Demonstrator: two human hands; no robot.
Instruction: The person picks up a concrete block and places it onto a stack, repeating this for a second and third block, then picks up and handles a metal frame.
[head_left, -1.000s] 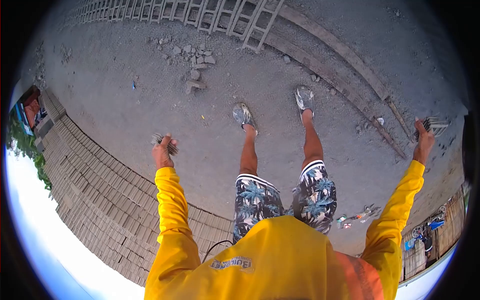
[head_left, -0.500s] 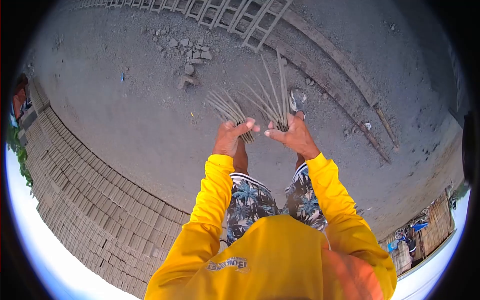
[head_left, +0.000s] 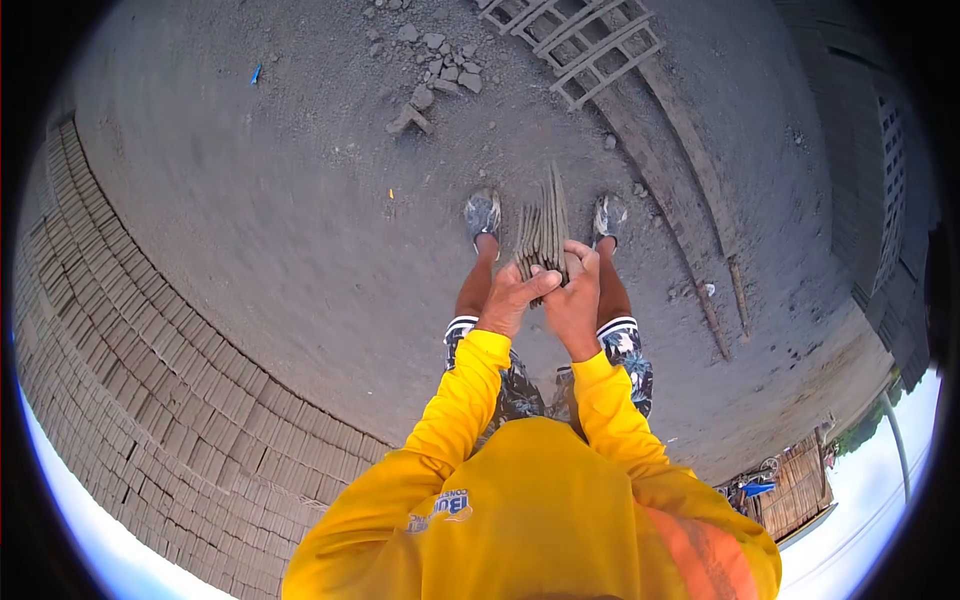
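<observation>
A bundle of thin grey-brown sticks (head_left: 545, 225) stands out from between my two hands, pointing away from me. The sticks on its right side reach farther than those on its left. My left hand (head_left: 511, 300) is closed round the left part of the bundle, its thumb lying across the near ends. On the right part, my right hand (head_left: 575, 300) is closed too, its thumb meeting the left one. The fingers beneath the bundle are partly hidden.
Long rows of stacked grey bricks (head_left: 190, 400) curve along the left. Broken lumps (head_left: 450, 70) lie on the dirt ground ahead. A ladder-like wooden frame (head_left: 600, 50) and long planks (head_left: 690, 160) stretch along the right. My shoes (head_left: 483, 213) are below.
My hands have come together, joining two separate fanned-out bundles into one compact bundle. The view has shifted, and both my shoes now show.
</observation>
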